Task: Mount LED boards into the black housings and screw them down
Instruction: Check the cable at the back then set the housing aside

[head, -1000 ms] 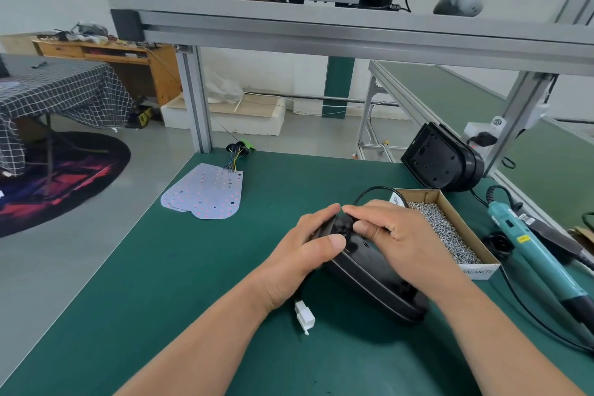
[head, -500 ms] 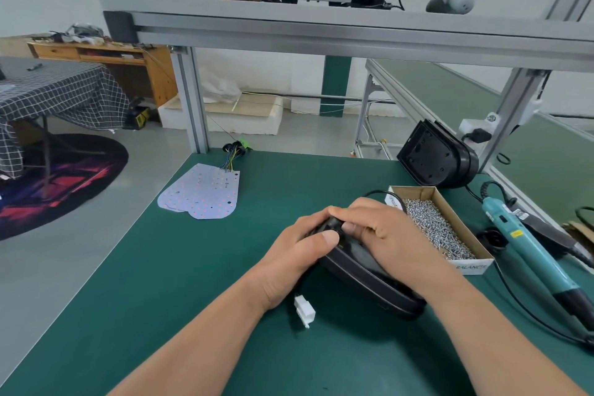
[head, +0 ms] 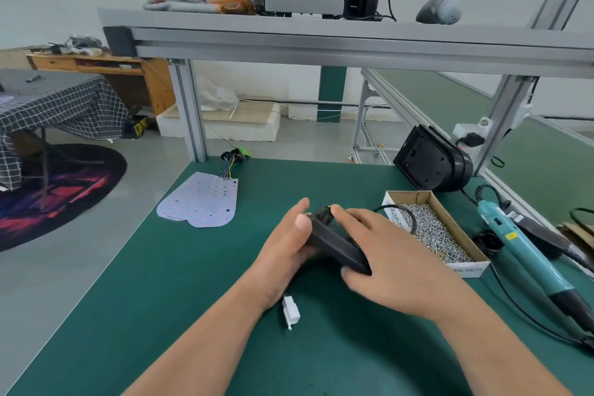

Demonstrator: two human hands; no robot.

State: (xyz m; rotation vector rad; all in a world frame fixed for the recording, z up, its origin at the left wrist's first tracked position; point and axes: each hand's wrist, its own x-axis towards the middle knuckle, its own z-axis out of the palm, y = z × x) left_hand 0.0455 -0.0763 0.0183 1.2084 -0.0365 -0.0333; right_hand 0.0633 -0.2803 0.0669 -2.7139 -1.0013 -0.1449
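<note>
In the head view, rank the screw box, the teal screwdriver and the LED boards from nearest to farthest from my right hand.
1. Screw box: just right of the right hand, which grips the black housing.
2. Teal screwdriver: farther right, beyond the box.
3. LED boards: far left, past the left hand, also gripping the housing.

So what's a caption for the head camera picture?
Left hand and right hand hold a black housing over the green table, beside a screw box.
</note>
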